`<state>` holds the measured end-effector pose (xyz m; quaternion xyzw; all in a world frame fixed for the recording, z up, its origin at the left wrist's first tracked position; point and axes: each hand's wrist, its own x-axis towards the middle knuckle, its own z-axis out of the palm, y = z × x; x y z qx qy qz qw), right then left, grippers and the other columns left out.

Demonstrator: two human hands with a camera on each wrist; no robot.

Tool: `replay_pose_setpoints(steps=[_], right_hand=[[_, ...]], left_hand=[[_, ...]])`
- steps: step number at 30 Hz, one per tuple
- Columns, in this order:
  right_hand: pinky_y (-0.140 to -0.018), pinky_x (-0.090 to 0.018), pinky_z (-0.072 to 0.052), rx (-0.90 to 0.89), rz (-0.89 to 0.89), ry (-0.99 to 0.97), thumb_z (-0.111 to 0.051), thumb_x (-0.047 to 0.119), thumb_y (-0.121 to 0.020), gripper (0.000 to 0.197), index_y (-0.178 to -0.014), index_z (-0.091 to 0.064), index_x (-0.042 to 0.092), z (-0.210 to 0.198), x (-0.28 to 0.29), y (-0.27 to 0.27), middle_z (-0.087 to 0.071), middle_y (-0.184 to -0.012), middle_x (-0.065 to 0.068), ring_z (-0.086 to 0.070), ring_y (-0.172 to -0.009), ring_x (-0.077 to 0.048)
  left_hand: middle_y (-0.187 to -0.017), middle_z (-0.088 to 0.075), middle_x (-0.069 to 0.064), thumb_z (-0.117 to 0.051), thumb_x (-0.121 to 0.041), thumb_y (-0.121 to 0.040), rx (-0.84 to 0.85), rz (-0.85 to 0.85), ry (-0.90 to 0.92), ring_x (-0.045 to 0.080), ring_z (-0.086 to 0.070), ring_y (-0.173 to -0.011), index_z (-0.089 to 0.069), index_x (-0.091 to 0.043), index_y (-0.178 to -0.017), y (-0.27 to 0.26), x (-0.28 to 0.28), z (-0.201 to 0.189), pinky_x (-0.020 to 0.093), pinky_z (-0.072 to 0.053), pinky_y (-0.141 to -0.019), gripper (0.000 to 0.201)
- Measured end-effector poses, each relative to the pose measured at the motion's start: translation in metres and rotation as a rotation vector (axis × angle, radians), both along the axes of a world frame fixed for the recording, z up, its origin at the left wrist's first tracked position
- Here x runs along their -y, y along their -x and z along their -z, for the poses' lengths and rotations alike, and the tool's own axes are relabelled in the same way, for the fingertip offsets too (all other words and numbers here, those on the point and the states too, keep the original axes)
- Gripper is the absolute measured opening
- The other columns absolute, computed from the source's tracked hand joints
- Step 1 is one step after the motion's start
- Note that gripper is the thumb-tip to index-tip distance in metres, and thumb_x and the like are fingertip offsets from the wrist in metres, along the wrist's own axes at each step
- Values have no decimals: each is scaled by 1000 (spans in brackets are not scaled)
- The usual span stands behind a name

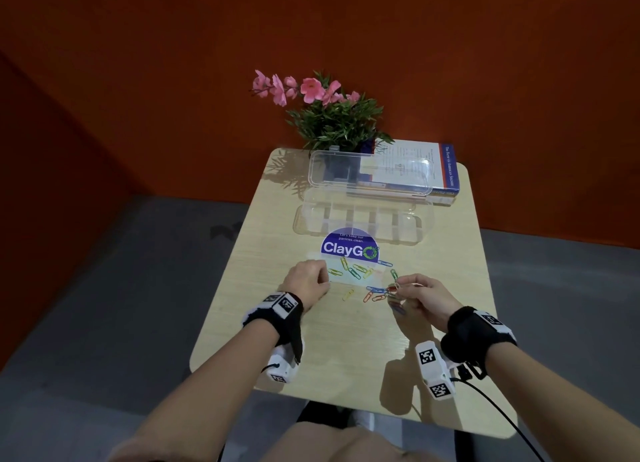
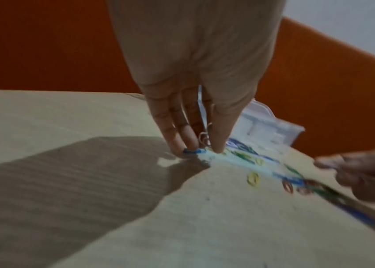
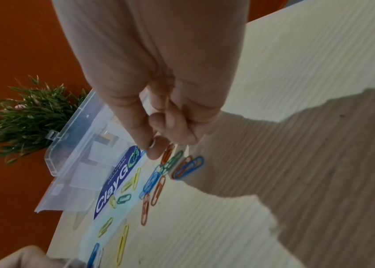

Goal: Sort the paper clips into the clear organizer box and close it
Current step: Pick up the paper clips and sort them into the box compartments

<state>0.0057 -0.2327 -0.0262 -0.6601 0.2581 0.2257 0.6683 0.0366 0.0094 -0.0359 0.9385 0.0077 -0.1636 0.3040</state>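
The clear organizer box (image 1: pixel 360 219) stands open beyond the clips, its lid (image 1: pixel 370 174) raised toward the back; it also shows as the box (image 2: pixel 271 130) and box (image 3: pixel 76 154) in the wrist views. Several coloured paper clips (image 1: pixel 353 273) lie scattered near the sticker, seen close as clips (image 3: pixel 156 181). My left hand (image 1: pixel 323 278) sits at the left of the pile. In the left wrist view the left hand (image 2: pixel 204 146) pinches a white clip (image 2: pixel 203 138), fingertips down by a blue clip (image 2: pixel 190 150). My right hand (image 1: pixel 398 287) is at the right of the pile. There the right hand (image 3: pixel 152 146) pinches a pale clip between thumb and forefinger.
A round blue ClayGo sticker (image 1: pixel 349 248) marks the wooden table (image 1: pixel 311 340). A potted plant with pink flowers (image 1: pixel 332 115) and a book (image 1: pixel 415 171) stand behind the box. An orange wall rises behind the table, with grey floor on both sides.
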Motion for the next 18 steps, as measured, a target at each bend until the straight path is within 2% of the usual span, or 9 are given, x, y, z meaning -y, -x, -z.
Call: replay_pose_setpoints(steps=[4, 6, 10, 14, 18], right_hand=[[-32, -13, -24, -12, 4, -38, -51, -8, -85, 17, -90, -59, 6, -2, -7, -2, -56, -67, -11, -32, -29, -3], [-33, -12, -25, -21, 24, -53, -50, -7, -86, 18, -85, -59, 8, -4, -8, -2, -57, -64, -9, -32, -30, -3], [-33, -11, -25, -22, 40, -62, -49, -8, -86, 21, -79, -58, 10, -6, -9, -2, -63, -47, 1, -32, -30, -4], [-35, -14, -28, -37, 33, -57, -50, -8, -85, 22, -78, -59, 11, -7, -8, 1, -60, -65, -9, -35, -35, -6], [-35, -15, -29, -54, 22, -63, -50, -8, -85, 23, -77, -58, 11, -5, -8, 2, -57, -67, -10, -41, -31, -4]], left_hand=[[-99, -61, 10, -57, -7, -86, 68, 221, -203, 29, -59, -93, -59, -10, -85, 2, 13, 1, 37, -48, -79, 4], [-103, -60, 13, -52, -2, -88, 85, 261, -253, 32, -59, -95, -58, -6, -91, 1, 18, 3, 39, -47, -79, 8], [-104, -58, 15, -45, 4, -84, 77, 272, -277, 34, -57, -96, -56, -5, -92, -1, 22, 3, 40, -48, -78, 16], [-105, -59, 14, -48, 2, -82, 63, 303, -286, 32, -57, -97, -55, -7, -93, -1, 22, 2, 38, -46, -79, 16], [-100, -61, 11, -50, 0, -79, 18, 316, -266, 31, -58, -95, -48, -16, -78, -5, 19, -1, 37, -47, -80, 17]])
